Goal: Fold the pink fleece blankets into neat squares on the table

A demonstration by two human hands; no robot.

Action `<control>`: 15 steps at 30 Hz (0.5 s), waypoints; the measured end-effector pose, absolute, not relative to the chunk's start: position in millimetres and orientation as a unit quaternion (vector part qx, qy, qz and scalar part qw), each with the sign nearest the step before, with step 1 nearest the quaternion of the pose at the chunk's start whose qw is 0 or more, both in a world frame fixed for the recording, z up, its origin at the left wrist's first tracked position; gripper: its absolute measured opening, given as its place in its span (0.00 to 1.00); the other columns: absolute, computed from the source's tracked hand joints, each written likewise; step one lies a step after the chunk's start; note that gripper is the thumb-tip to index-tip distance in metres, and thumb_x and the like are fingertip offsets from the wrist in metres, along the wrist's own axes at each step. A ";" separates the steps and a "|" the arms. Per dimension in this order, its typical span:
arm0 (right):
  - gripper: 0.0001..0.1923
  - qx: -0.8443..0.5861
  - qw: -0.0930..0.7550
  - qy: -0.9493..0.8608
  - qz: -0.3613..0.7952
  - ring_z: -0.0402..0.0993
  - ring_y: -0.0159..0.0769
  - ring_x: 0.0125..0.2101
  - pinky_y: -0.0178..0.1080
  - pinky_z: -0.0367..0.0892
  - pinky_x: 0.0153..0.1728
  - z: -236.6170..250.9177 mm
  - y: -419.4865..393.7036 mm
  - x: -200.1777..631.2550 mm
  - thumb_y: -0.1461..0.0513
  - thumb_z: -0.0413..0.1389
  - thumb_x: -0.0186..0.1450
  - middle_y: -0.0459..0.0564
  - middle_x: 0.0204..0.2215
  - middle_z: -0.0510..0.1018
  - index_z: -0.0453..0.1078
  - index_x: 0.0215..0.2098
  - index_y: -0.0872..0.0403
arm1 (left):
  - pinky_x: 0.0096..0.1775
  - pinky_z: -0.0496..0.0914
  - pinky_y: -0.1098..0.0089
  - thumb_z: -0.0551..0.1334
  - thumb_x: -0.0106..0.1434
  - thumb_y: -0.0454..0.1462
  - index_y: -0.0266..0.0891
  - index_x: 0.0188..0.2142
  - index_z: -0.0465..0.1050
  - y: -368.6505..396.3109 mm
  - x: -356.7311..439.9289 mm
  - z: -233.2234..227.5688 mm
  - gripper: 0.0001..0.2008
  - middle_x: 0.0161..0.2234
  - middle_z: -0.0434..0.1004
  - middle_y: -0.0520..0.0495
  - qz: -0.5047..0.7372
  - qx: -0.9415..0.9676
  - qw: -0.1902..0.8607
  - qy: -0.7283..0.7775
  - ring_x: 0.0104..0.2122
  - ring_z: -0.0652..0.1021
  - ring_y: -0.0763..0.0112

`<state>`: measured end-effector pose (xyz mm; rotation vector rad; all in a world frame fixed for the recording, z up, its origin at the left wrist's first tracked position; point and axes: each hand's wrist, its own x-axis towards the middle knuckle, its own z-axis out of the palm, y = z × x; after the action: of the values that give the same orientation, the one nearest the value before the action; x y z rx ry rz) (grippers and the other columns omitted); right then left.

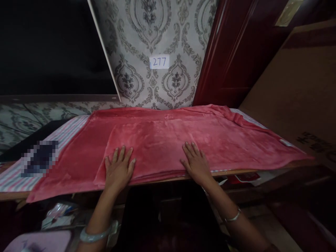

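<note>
Folding looks partly done: the red blanket [168,140] lies across the table [15,194], and a doubled-over layer sits on its near middle, its edge running from beside the left hand [119,168] back towards the wall. Both hands lie flat and open, palms down on that upper layer near the front edge — the right hand [195,161] well apart from the left, neither one pinching cloth. Judging by how it lies, further folds remain; the far right end is still loose and rumpled against the cardboard box [294,91]. Count: one blanket, one striped cloth [65,131] beneath it, two hands, two bracelets — one per wrist — and one paper label [159,62] on the wallpaper.
</note>
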<state>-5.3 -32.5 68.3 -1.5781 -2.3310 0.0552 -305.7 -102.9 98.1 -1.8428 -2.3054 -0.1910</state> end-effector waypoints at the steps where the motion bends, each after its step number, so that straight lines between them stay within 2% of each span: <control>1: 0.31 -0.550 0.178 -0.816 0.023 0.39 0.49 0.70 0.58 0.48 0.64 62.5 -32.3 1.0 0.51 0.43 0.72 0.52 0.70 0.51 0.53 0.70 0.54 | 0.62 0.50 0.37 0.47 0.70 0.43 0.43 0.67 0.58 -102.6 -305.6 97.6 0.27 0.69 0.53 0.40 -0.070 -0.621 0.090 -0.776 0.68 0.53 0.48; 7: 0.34 -0.496 0.272 -0.823 0.061 0.52 0.48 0.67 0.53 0.53 0.64 43.4 -29.0 17.9 0.49 0.42 0.72 0.60 0.70 0.50 0.52 0.70 0.59 | 0.64 0.49 0.42 0.48 0.69 0.43 0.40 0.65 0.62 -110.8 -307.3 95.1 0.27 0.66 0.60 0.38 -0.122 -0.634 0.104 -0.757 0.67 0.59 0.50; 10: 0.34 -0.466 0.308 -0.824 0.098 0.51 0.47 0.67 0.54 0.53 0.64 42.6 -28.7 23.4 0.47 0.44 0.71 0.58 0.70 0.50 0.53 0.70 0.55 | 0.65 0.48 0.44 0.49 0.68 0.44 0.38 0.62 0.66 -127.2 -317.5 92.6 0.27 0.64 0.64 0.36 -0.154 -0.666 0.100 -0.723 0.64 0.64 0.52; 12: 0.34 -0.444 0.328 -0.822 0.141 0.50 0.45 0.68 0.53 0.52 0.65 42.5 -28.2 28.9 0.46 0.43 0.71 0.56 0.70 0.51 0.54 0.69 0.53 | 0.65 0.46 0.43 0.48 0.67 0.45 0.38 0.60 0.69 -140.6 -329.5 91.1 0.26 0.63 0.66 0.35 -0.184 -0.668 0.088 -0.716 0.64 0.65 0.51; 15: 0.34 -0.447 0.360 -0.792 0.208 0.49 0.43 0.68 0.52 0.50 0.66 41.4 -25.2 37.8 0.44 0.42 0.71 0.53 0.69 0.53 0.57 0.68 0.51 | 0.64 0.53 0.45 0.50 0.66 0.50 0.38 0.57 0.71 -157.3 -351.8 89.0 0.28 0.64 0.64 0.35 -0.277 -0.609 0.042 -0.742 0.64 0.64 0.50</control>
<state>37.8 -25.2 41.4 -1.1524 -2.0421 0.5360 -351.8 -157.3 89.0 -1.8630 -2.2726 -0.8478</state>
